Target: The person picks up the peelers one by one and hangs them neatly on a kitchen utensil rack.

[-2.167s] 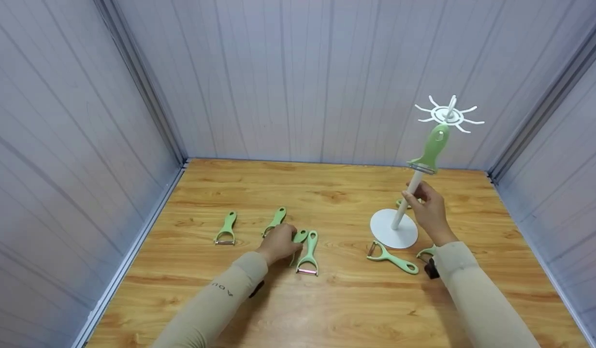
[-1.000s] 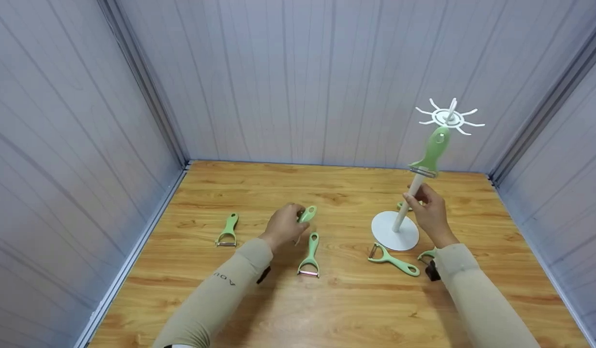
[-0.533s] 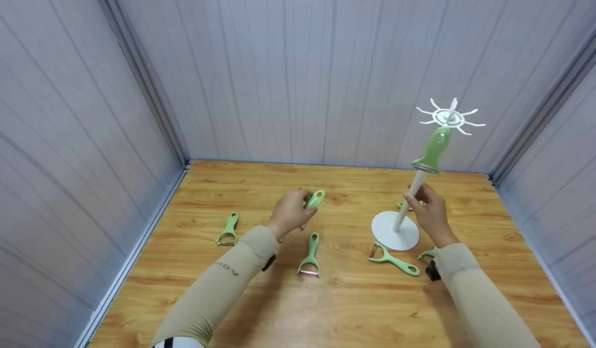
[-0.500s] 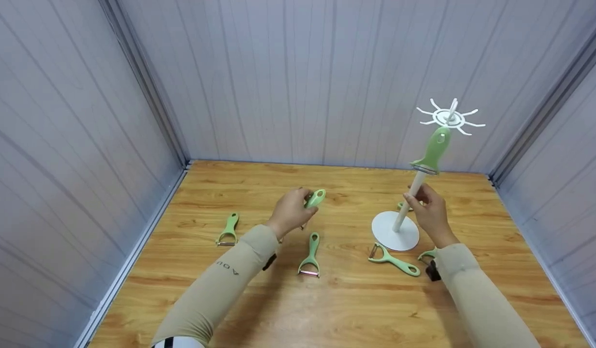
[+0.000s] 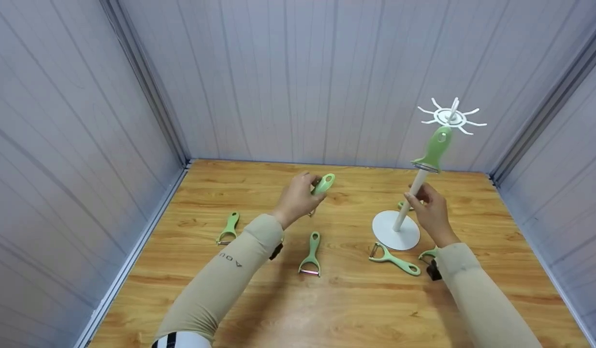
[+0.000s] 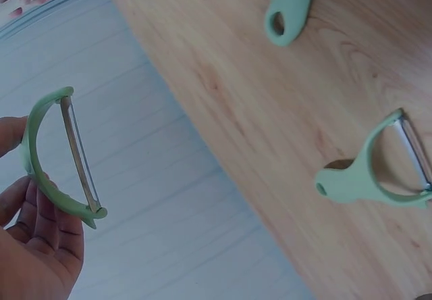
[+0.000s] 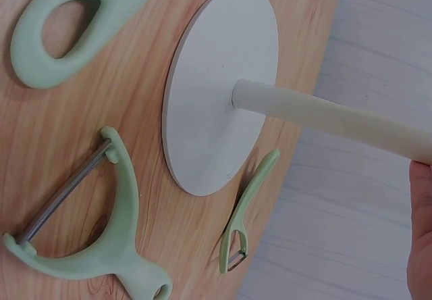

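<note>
My left hand (image 5: 298, 198) pinches a light green vegetable peeler (image 5: 323, 185) and holds it raised over the table. In the left wrist view this Y-shaped peeler shows its metal blade (image 6: 79, 155) turned away from the palm. At the right my right hand (image 5: 432, 212) grips the white post (image 5: 404, 215) of a hook stand, whose round base (image 5: 382, 229) rests on the table. Eight or so thin hooks would be too fine to count; several spread from the stand's top ring (image 5: 440, 116). One green peeler (image 5: 434, 152) hangs there by its handle hole.
On the wooden table lie more green peelers: one at left (image 5: 231, 222), one in the middle (image 5: 313, 245), and one before the base (image 5: 399, 262). Another peeler (image 5: 427, 253) is partly covered by the right wrist. A further peeler (image 7: 246, 205) lies behind the post. Pale walls enclose the table.
My left hand has lifted a peeler from beside the middle one and carried it up, away from me and to the right. The right hand keeps its grip on the post.
</note>
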`<action>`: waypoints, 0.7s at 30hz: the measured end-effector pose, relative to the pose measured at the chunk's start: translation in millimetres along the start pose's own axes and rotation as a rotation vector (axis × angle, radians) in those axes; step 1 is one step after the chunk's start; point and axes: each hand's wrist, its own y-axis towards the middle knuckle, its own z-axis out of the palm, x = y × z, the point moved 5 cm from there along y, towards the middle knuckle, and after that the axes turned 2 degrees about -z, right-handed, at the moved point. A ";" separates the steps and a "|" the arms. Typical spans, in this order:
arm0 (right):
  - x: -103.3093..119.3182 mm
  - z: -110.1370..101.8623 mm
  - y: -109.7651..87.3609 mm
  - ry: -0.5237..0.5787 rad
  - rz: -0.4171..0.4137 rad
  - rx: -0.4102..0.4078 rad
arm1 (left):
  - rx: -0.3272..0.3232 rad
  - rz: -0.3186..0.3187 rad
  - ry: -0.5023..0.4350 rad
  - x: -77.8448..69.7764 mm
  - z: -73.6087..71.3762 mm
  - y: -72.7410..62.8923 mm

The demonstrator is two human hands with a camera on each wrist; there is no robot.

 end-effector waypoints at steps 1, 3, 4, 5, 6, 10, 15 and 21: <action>1.1 -0.1 0.2 -0.001 0.002 0.000 | -0.010 0.007 -0.002 -2.4 -1.7 1.1; 2.9 -0.2 0.7 0.003 -0.006 -0.007 | -0.029 0.025 -0.005 -7.4 -5.8 3.5; 3.7 -0.1 1.0 0.007 -0.013 -0.012 | -0.039 0.036 -0.015 -10.2 -7.9 4.5; 4.5 0.0 1.2 0.015 -0.021 -0.018 | -0.048 0.046 -0.023 -13.0 -10.0 5.5; 5.4 0.1 1.8 0.021 -0.030 -0.023 | -0.056 0.056 -0.033 -15.8 -12.1 6.3; 6.9 0.2 2.2 0.028 -0.041 -0.031 | -0.088 0.092 -0.063 -25.9 -18.5 9.1; 6.5 -0.2 0.5 0.015 -0.012 -0.016 | -0.117 0.119 -0.058 -36.3 -22.9 10.8; 6.6 -0.9 -2.2 0.034 0.032 -0.008 | -0.132 0.129 -0.057 -47.8 -27.0 12.6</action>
